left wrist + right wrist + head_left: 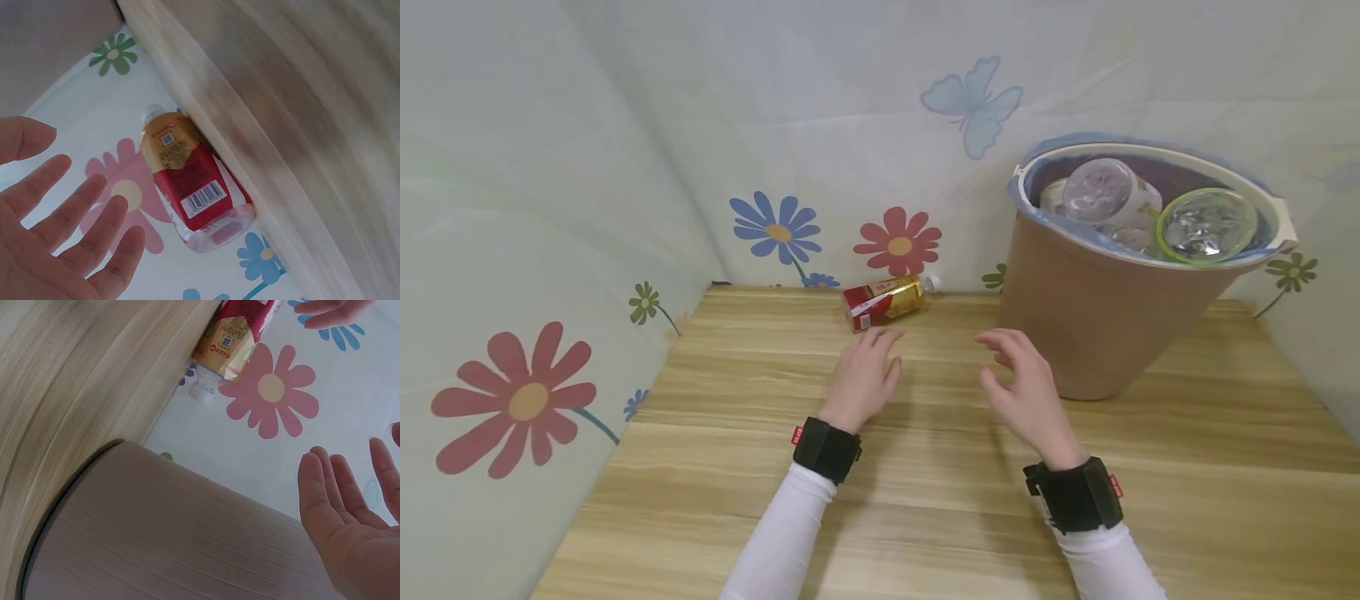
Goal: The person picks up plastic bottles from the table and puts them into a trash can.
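Note:
A plastic drink bottle [886, 301] with a red and yellow label and a white cap lies on its side at the table's back edge. My left hand [862, 377] hovers just in front of it, fingers relaxed and holding nothing. The left wrist view shows the bottle [195, 181] beyond the spread fingers [81, 206], its barcode facing the camera. Over the table between bottle and bin, my right hand [1024, 392] has loosely bent fingers and an empty palm. In the right wrist view the bottle's [231, 337] cap end points toward the bin.
A brown waste bin [1097, 308] with a pale rim and blue liner stands at the right on the wooden table [925, 517]. Inside it are a clear plastic container [1101, 192] and a green-rimmed clear one [1210, 223]. A flower-printed cloth [835, 108] hangs behind.

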Demonstrator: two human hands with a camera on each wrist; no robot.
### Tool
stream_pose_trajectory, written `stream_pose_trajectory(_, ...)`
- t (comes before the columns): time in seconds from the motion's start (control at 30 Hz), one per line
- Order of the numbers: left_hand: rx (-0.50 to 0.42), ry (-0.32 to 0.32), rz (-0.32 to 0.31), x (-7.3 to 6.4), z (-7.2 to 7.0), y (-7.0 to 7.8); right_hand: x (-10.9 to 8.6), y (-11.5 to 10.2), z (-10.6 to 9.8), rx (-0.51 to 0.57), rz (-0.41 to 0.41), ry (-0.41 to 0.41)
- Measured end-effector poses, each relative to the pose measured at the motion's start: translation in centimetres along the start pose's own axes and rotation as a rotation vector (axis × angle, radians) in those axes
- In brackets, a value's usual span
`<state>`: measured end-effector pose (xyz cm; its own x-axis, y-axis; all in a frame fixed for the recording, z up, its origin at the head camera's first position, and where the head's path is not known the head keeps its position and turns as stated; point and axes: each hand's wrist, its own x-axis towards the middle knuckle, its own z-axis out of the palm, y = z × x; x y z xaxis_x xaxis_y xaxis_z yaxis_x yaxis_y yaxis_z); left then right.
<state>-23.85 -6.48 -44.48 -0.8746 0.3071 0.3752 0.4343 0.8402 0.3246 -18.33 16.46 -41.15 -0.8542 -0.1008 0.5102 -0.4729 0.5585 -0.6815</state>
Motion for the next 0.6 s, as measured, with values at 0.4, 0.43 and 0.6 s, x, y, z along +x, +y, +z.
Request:
stream_pose_trajectory(0.4, 0.11, 0.025, -0.066, 3.8, 0.3, -2.8, 0.0, -0.6, 0.0, -0.001, 0.0, -0.044)
stream_pose_trajectory(0.43, 0.115, 0.014, -0.083, 4.2, 0.3, -3.0, 0.0, -0.6, 0.0, -0.004, -0.003, -0.04)
stream_pose_trajectory(0.6, 0.143, -0.056, -0.164, 6.0, 0.3, -4.3, 0.0, -0.6, -0.1, -0.01, -0.015, -0.032)
